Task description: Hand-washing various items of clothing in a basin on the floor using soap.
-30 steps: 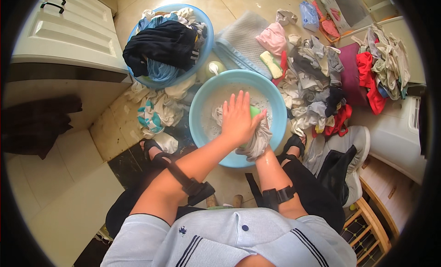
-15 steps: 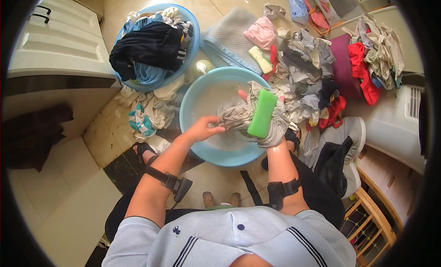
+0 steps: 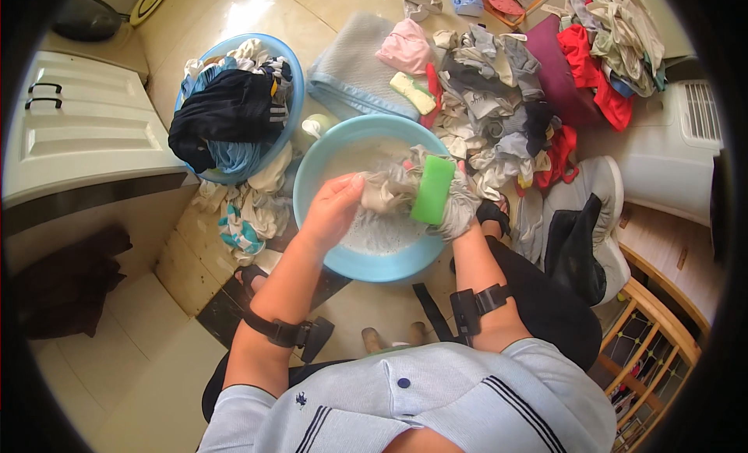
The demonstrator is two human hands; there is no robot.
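Above a light blue basin [image 3: 312,243] of cloudy, sudsy water, I hold a wet grey garment [image 3: 386,192] between my two hands. My left hand [image 3: 335,207] pinches one end of the cloth, thumb and fingers closed. Mostly covered by the other end, my right hand [image 3: 461,169] shows only a few fingertips and the wrist. A green soap bar [image 3: 433,190] lies on the cloth over that hand's palm and seems held there along with it. Foam floats on the water beneath.
Left of the basin stands a blue tub [image 3: 294,102] heaped with dark and light clothes. A clothes pile [image 3: 499,102] lies to the right, beside a maroon stool-like block [image 3: 553,71]. Behind are a grey towel [image 3: 358,63] and a yellowish brush or sponge [image 3: 413,93].
My left hand has drawn closed on its end of the garment and lifted slightly. The soap bar stays over my right hand. The whole view has shifted a little.
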